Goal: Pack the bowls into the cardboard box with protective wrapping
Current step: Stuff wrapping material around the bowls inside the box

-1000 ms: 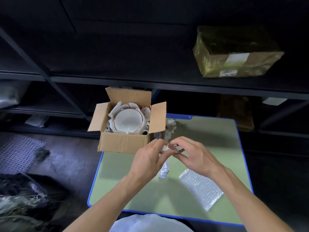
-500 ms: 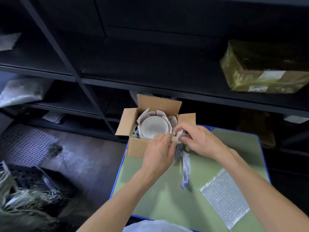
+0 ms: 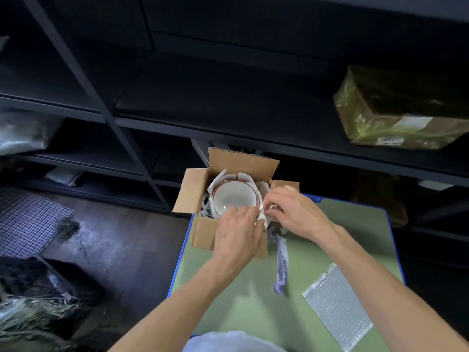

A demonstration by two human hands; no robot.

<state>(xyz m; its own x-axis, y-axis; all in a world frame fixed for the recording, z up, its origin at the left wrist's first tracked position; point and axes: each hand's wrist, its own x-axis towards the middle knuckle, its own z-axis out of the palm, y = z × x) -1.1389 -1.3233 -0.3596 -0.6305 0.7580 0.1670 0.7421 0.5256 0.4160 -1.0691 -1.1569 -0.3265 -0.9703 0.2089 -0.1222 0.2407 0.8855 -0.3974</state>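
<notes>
Both hands are sitting further forward than a second ago: off the middle of the table [image 3: 253,301] and up at the near right corner of the cardboard box [image 3: 203,232], with the twisted paper [image 3: 280,260] coming along; the box, bowl and bubble wrap [image 3: 337,306] are staying put. Head view: the left hand [image 3: 238,232] and right hand [image 3: 297,212] are both pinching the top end of the paper at the box rim, its tail hanging down outside the box wall towards the table. The bowl [image 3: 233,196] is sitting upright inside the box with paper padding ringing it and the flaps standing open. Risks, my read: the box is sitting right at the table's far left corner, so a hard shove while stuffing could be pushing it toward the edge. Jamming the paper in beside the rim could be tilting or chipping the bowl — and the dangling tail could be snagging and dragging padding back out.
</notes>
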